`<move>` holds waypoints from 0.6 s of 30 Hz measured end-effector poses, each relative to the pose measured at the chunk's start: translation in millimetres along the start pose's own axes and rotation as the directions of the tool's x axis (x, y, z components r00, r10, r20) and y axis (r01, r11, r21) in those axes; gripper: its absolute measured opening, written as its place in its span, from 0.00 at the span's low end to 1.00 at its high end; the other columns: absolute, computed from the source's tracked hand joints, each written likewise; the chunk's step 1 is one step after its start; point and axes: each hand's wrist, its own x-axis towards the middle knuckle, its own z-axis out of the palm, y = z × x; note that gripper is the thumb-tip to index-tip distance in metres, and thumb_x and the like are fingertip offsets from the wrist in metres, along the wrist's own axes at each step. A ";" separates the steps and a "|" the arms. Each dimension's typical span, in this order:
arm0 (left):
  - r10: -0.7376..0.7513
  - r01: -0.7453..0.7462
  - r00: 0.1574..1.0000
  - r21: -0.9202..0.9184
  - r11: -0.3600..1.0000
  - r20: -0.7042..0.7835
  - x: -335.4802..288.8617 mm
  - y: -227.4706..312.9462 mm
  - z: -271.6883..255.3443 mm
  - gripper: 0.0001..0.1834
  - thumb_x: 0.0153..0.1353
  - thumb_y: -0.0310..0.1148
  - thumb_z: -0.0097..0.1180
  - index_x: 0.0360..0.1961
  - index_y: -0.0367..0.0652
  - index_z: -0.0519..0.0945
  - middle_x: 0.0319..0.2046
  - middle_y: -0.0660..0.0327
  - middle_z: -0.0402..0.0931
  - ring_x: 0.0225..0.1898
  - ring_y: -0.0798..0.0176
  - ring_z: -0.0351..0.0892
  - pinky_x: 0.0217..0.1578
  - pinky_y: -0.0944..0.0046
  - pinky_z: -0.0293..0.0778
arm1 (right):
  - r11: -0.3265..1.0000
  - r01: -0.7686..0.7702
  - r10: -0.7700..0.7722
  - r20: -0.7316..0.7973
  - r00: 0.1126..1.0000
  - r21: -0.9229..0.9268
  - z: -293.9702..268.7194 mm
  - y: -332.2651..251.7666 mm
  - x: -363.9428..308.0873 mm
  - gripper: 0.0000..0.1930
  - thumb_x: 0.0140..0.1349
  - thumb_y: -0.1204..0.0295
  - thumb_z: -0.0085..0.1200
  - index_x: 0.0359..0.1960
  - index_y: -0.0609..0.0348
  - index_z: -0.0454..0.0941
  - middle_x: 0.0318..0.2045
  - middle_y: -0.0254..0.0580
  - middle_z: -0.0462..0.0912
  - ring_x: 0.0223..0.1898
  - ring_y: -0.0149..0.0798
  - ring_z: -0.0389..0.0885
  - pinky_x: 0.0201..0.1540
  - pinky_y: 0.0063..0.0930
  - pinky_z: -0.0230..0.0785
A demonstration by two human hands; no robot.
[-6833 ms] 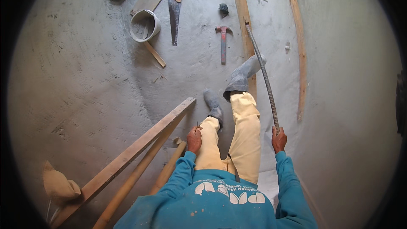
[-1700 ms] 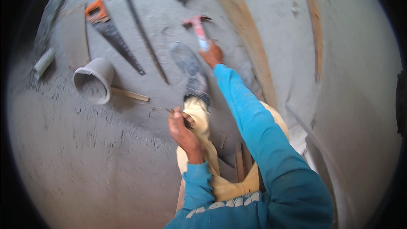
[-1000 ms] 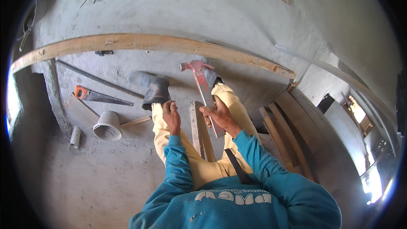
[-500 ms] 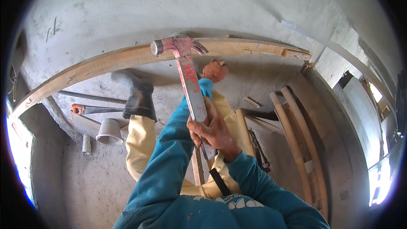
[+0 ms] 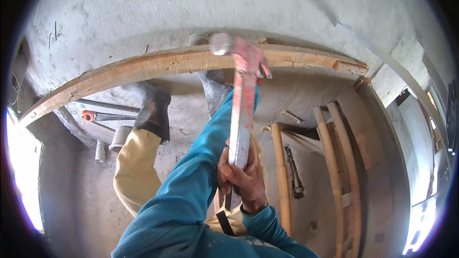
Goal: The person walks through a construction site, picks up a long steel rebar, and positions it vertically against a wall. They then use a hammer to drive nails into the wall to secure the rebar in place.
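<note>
A claw hammer [image 5: 243,107] with worn red paint is raised in front of me, its metal face toward the left and its claw toward the right. My right hand [image 5: 245,177] is closed round the lower part of its handle. My left arm [image 5: 198,155], in a blue sleeve, reaches forward behind the hammer. The hammer head hides nearly all of my left hand, so its fingers do not show. A long wooden beam [image 5: 158,63] runs across the scene just beyond it, close to the wall.
To the left lie a handsaw [image 5: 112,117] with an orange handle, a ribbed metal bar [image 5: 107,105] and a pale bucket [image 5: 120,138]. Bamboo poles [image 5: 282,181] and a wooden ladder-like frame [image 5: 351,177] stand at the right. My boots [image 5: 154,112] are below the beam.
My right hand and the hammer have shifted rightward, with the handle now more upright. My left hand, visible by the beam before, is now behind the hammer head. The view has turned slightly.
</note>
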 end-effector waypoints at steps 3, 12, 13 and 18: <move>-0.010 0.011 0.999 -0.025 1.000 0.043 2.9 -6.7 11.0 0.29 0.57 0.42 0.51 0.59 0.42 0.67 0.51 0.51 0.75 0.56 0.47 0.72 0.55 0.46 0.66 | 0.989 0.039 -0.038 -0.009 0.999 0.143 -4.1 -0.8 -2.2 0.31 0.55 0.70 0.64 0.55 0.62 0.57 0.24 0.43 0.75 0.14 0.32 0.71 0.15 0.23 0.65; 0.321 -0.263 0.896 -0.213 0.941 0.308 5.8 9.0 -5.1 0.29 0.54 0.42 0.53 0.57 0.41 0.68 0.47 0.49 0.77 0.52 0.46 0.75 0.52 0.46 0.68 | 0.993 -0.064 0.068 0.036 0.997 -0.103 -10.0 17.5 -6.6 0.41 0.57 0.68 0.61 0.70 0.56 0.50 0.34 0.32 0.75 0.30 0.25 0.73 0.33 0.20 0.69; 0.358 -0.290 0.870 -0.235 0.928 0.339 1.3 10.3 -18.0 0.30 0.54 0.43 0.53 0.57 0.41 0.68 0.47 0.49 0.78 0.52 0.46 0.76 0.52 0.46 0.69 | 0.996 -0.053 0.057 0.061 0.996 -0.069 -11.7 22.0 -6.9 0.41 0.58 0.69 0.61 0.70 0.56 0.50 0.33 0.31 0.74 0.29 0.25 0.73 0.33 0.20 0.68; 0.474 -0.379 0.826 -0.322 0.868 0.304 -48.8 -1.2 -88.2 0.31 0.51 0.46 0.56 0.54 0.41 0.69 0.43 0.48 0.79 0.49 0.45 0.77 0.48 0.45 0.71 | 0.994 0.111 -0.107 0.143 0.984 -0.018 -20.5 41.5 -0.6 0.35 0.61 0.68 0.59 0.67 0.56 0.53 0.25 0.31 0.73 0.23 0.24 0.72 0.26 0.19 0.67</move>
